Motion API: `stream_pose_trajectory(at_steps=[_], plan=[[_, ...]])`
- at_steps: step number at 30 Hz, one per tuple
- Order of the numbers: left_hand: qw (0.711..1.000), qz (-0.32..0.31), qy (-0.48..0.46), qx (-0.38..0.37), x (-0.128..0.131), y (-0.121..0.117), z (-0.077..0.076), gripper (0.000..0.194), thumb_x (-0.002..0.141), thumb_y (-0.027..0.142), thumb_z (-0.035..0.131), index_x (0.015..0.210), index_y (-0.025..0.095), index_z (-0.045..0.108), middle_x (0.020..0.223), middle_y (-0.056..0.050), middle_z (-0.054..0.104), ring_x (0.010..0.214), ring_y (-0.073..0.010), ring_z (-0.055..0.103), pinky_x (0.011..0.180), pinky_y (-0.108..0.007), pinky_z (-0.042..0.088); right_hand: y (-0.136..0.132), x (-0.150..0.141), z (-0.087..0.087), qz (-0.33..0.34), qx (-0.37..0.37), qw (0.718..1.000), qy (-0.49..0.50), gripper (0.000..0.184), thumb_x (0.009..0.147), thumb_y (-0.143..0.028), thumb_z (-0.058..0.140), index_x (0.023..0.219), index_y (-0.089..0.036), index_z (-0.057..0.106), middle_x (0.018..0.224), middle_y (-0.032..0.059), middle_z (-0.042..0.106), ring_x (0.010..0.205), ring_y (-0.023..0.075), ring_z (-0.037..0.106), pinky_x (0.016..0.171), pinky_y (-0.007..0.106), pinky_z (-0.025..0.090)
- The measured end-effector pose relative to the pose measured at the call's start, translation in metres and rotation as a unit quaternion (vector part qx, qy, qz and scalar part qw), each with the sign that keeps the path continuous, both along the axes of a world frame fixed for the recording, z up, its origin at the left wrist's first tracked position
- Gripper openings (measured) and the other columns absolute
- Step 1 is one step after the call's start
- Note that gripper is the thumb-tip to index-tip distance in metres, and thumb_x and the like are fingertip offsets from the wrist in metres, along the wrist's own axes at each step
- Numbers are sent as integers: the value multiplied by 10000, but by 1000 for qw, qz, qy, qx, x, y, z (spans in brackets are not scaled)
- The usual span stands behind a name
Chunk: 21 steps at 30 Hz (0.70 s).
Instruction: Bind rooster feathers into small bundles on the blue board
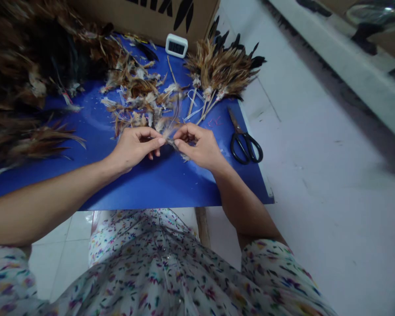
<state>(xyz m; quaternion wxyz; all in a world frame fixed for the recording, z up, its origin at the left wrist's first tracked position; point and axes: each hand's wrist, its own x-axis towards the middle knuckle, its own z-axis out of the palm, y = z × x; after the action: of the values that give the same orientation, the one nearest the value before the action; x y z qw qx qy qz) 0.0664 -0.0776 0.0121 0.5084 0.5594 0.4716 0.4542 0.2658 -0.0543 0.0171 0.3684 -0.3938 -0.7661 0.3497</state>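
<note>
Close together over the blue tabletop [125, 193], my two hands pinch a small feather [170, 141] between them. My left hand [136, 147] has thumb and forefinger closed at its left side, where pale fluff stands up. Thumb and forefinger of my right hand [199, 145] grip it from the right, and a greyish end hangs below those fingers. Just beyond my hands lies a loose heap of brown and white feathers [138, 87]. The exact shape of the held piece is partly hidden by my fingers.
Black-handled scissors [245, 145] lie to the right. Tied feather bunches on sticks [224, 66] rest at the back right, beside a small white digital clock [177, 45]. A cardboard box [145, 19] stands behind. Large dark feather piles [29, 66] cover the left.
</note>
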Motion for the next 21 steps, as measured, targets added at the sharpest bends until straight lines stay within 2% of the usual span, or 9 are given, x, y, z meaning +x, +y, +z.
stream_pose_trajectory(at_steps=[5, 10, 16, 19, 21], plan=[[1000, 7, -29, 5, 2, 0, 1, 218, 723, 320, 803, 713, 139, 684, 736, -55, 701, 526, -98, 616, 450, -207, 471, 0, 0, 0, 0, -22, 1000, 3, 102, 788, -235, 626, 876, -184, 623, 725, -23, 633, 637, 93, 542, 632, 257, 460], [1000, -5, -22, -2, 1, 0, 0, 179, 735, 307, 784, 745, 146, 705, 597, -24, 663, 504, -108, 608, 483, -219, 506, -1, 0, 0, 13, -17, 1000, -15, 130, 790, -214, 634, 914, -189, 606, 750, -26, 641, 658, 88, 564, 649, 249, 469], [1000, -6, 0, -13, 0, 1, 0, 149, 737, 277, 781, 705, 158, 697, 574, -17, 658, 482, -95, 593, 513, -217, 517, 0, 0, -1, 15, -9, 1000, 1, 125, 786, -215, 651, 898, -191, 600, 773, -19, 633, 674, 94, 577, 657, 257, 476], [1000, 8, -17, -23, 1, 1, 0, 176, 730, 295, 788, 706, 150, 690, 560, -10, 640, 481, -93, 587, 505, -213, 512, -2, -2, 3, -3, -34, 999, 33, 127, 818, -288, 660, 879, -198, 595, 747, -26, 628, 649, 87, 548, 631, 246, 460], [999, 24, -32, -28, 1, 1, 0, 197, 720, 309, 794, 707, 146, 685, 555, -3, 629, 481, -91, 583, 494, -205, 503, -3, -3, 6, -6, -55, 997, 53, 210, 840, -390, 668, 860, -193, 601, 719, -29, 615, 622, 82, 518, 605, 239, 439]])
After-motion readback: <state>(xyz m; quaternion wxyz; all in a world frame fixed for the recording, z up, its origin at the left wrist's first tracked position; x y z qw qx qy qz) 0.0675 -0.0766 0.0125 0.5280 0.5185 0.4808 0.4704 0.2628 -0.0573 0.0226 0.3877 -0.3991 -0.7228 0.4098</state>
